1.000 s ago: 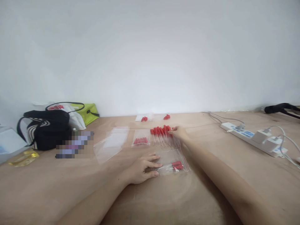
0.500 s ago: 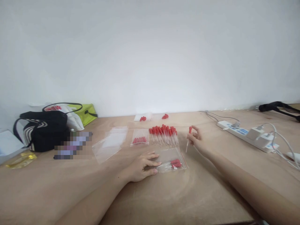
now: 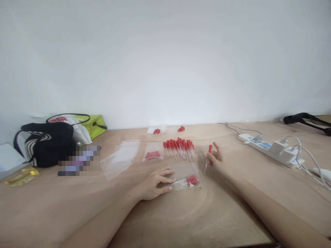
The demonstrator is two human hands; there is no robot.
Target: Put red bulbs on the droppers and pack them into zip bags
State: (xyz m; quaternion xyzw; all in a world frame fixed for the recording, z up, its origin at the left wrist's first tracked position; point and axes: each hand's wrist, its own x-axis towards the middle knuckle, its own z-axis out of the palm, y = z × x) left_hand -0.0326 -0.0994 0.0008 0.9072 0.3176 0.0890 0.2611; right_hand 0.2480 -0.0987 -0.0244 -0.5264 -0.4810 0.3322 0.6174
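Head view: I observe the right hand [image 3: 217, 162], its grip pinching one red-topped dropper [image 3: 210, 148], red end uppermost, just right of a clear bag [image 3: 182, 168]. The left hand [image 3: 156, 183], spread and grasping nothing, rests on this bag, which contains bagged droppers [image 3: 192, 179]. Beyond, loose droppers [image 3: 179, 144] lie side by side on the table [image 3: 178, 220].

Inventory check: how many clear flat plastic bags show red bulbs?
4: front bag partly under left hand, middle bag beyond, left back bag and right back bag by the wall. Others may hide beneath.
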